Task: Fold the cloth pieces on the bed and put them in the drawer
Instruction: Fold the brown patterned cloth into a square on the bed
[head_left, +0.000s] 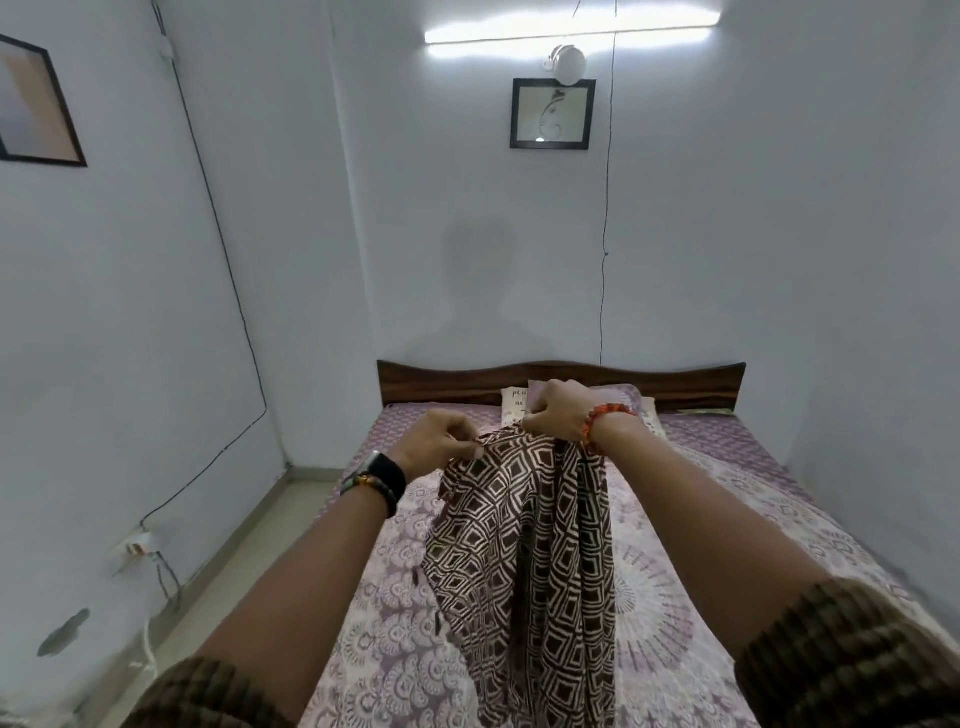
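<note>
A thin, soft cloth (524, 561), printed in dark brown and cream concentric diamonds, is held up over the bed (727, 499) by both hands. Its top edge is bunched between them: the left hand (441, 441) pinches the edge with curled fingers and thumb, and the right hand (558, 413) grips the gathered edge just beside it, fingers curled down over the fabric. From the hands the cloth hangs toward the viewer in long vertical folds, and small dark tassels can be made out along its left edge. Whether its lower end touches the bedspread cannot be told.

A black smartwatch (387, 475) and beaded bands are worn on the left wrist, and an orange beaded bracelet (605, 421) on the right. Ribbed brown sleeves (852, 660) are pushed up on both forearms.

Below the hands, the bed is covered by a lilac and white bedspread with scalloped, fan-like motifs. Beyond the hands, pillows (626, 400) lie against a dark wooden headboard (691, 379) with a wavy top edge. The bed's right side is set close to the wall, while to the left of the hands a strip of pale floor (249, 545) runs between the bed's edge and the left wall. A framed picture (552, 113) hangs on the far wall above the hands.
</note>
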